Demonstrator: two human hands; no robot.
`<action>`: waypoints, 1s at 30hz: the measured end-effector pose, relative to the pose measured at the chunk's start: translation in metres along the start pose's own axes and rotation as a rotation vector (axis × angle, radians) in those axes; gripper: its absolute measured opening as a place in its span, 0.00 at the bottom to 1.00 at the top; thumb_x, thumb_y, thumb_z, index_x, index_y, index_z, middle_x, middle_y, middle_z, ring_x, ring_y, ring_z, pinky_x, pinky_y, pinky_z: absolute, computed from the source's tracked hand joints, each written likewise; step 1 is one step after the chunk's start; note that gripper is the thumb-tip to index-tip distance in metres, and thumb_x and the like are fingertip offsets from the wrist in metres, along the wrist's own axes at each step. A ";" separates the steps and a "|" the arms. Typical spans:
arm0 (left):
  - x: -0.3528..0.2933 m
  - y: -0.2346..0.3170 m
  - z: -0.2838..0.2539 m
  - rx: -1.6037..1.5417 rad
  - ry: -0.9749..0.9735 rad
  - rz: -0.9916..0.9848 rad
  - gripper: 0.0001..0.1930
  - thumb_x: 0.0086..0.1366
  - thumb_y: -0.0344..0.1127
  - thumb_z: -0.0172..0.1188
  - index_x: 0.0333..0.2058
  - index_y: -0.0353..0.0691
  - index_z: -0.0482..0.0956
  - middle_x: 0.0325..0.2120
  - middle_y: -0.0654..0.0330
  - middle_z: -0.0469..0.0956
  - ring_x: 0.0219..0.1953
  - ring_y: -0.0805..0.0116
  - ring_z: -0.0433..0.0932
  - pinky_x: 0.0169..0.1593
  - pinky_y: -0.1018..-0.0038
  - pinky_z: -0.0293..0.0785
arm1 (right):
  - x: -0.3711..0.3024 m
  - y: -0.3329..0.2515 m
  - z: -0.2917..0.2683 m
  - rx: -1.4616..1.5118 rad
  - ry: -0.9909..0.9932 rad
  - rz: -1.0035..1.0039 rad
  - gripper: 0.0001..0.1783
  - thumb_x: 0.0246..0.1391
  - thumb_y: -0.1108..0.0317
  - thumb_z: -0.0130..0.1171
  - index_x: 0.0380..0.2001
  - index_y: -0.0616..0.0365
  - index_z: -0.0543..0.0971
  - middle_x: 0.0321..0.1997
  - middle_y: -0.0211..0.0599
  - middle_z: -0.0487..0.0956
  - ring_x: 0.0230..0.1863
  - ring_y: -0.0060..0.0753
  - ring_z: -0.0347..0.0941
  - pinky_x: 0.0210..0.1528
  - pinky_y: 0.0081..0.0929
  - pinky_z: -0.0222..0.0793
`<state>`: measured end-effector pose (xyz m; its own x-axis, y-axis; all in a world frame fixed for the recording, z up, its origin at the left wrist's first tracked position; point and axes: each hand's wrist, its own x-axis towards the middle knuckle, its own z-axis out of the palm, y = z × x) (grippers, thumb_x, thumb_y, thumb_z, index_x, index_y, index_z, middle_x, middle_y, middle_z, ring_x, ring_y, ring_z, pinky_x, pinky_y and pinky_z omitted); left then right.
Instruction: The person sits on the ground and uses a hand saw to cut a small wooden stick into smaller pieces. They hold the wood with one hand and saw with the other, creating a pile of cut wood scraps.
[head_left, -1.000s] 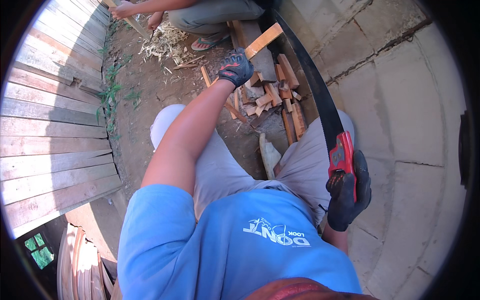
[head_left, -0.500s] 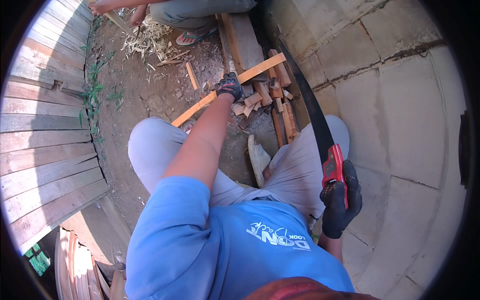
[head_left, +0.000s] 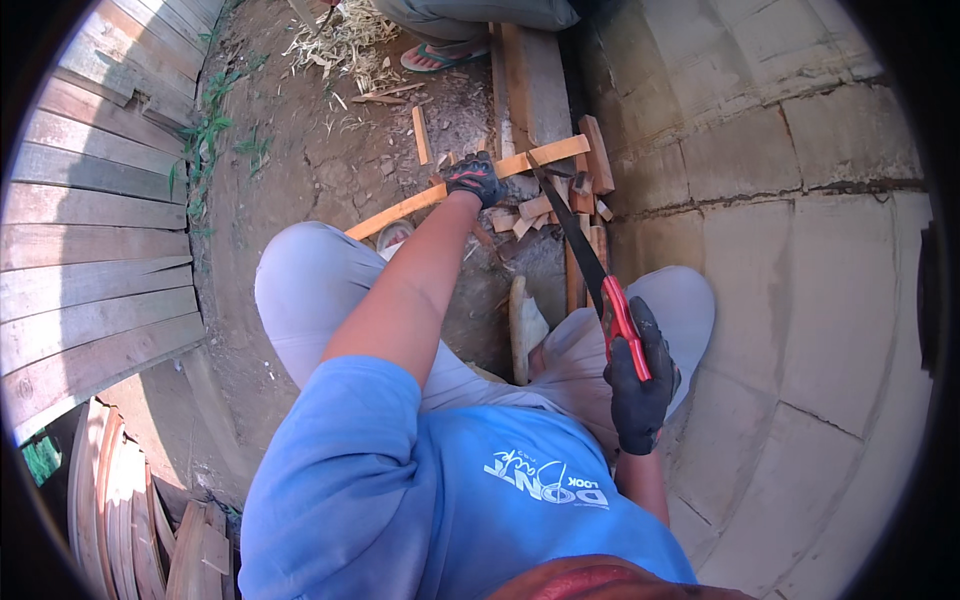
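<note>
The gloved left hand [head_left: 473,177] presses down on a long slat [head_left: 455,190] that lies across a plank [head_left: 535,85] on the dirt ground [head_left: 310,150], its grip closed over the slat's middle. The gloved right hand [head_left: 640,375] is closed around the red handle of a saw [head_left: 580,245], whose blade tip rests on the slat just right of the left hand. Short offcuts [head_left: 590,165] lie in a heap beside the plank, near a block wall [head_left: 800,200].

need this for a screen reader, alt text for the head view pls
Seen from above, a gloved left hand pins a long wooden strip on dirt while the gloved right hand sets a red-handled saw across it, beside a pile of offcuts.
</note>
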<state>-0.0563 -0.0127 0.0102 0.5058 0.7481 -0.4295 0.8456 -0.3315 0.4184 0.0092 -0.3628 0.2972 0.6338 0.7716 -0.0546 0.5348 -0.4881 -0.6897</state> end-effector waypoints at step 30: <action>0.041 0.015 0.019 -0.133 0.085 0.170 0.24 0.64 0.52 0.59 0.53 0.47 0.85 0.50 0.48 0.86 0.54 0.46 0.85 0.57 0.51 0.81 | 0.021 -0.030 0.013 -0.276 -0.040 -0.164 0.21 0.62 0.72 0.66 0.59 0.57 0.84 0.54 0.50 0.88 0.51 0.47 0.88 0.54 0.40 0.82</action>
<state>-0.0201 0.0020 -0.0164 0.6184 0.7353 -0.2774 0.7167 -0.3828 0.5830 -0.0007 -0.3262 0.3070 0.5072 0.8618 0.0092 0.7629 -0.4440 -0.4699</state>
